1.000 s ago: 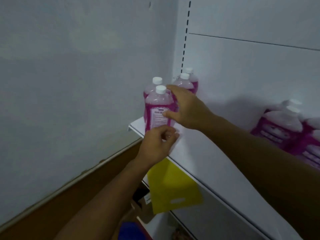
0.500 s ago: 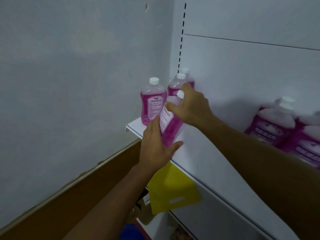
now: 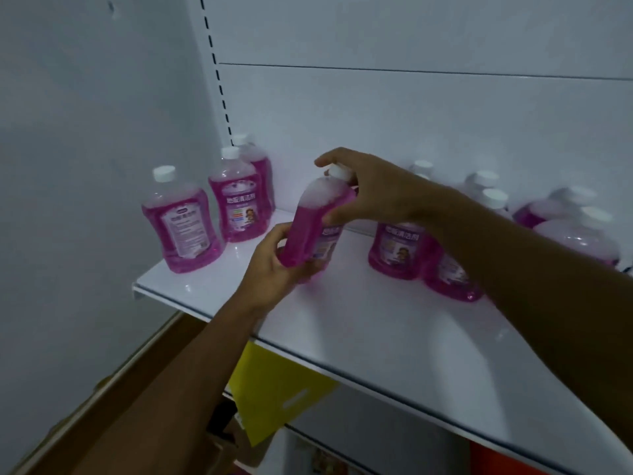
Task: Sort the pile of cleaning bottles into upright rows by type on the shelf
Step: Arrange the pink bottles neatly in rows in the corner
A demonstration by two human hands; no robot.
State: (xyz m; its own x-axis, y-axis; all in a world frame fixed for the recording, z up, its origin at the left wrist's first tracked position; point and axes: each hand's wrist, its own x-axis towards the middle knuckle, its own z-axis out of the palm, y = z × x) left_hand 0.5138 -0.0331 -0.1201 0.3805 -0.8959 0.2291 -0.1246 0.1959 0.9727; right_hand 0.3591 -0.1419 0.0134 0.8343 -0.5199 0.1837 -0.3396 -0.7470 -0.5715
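Hands (image 3: 270, 269) (image 3: 370, 190) grip tilted, clear plastic bottle (image 3: 311, 228) of pink liquid.

bottle (image 3: 310, 231): clear glossy plastic | cap (image 3: 339, 172): white matt plastic | shelf (image 3: 359, 323): glossy white

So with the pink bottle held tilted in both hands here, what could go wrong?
The held bottle leans while the left hand grips its base and the right hand its neck; it could slip. The right forearm crosses close over the standing bottles, so it may topple them.
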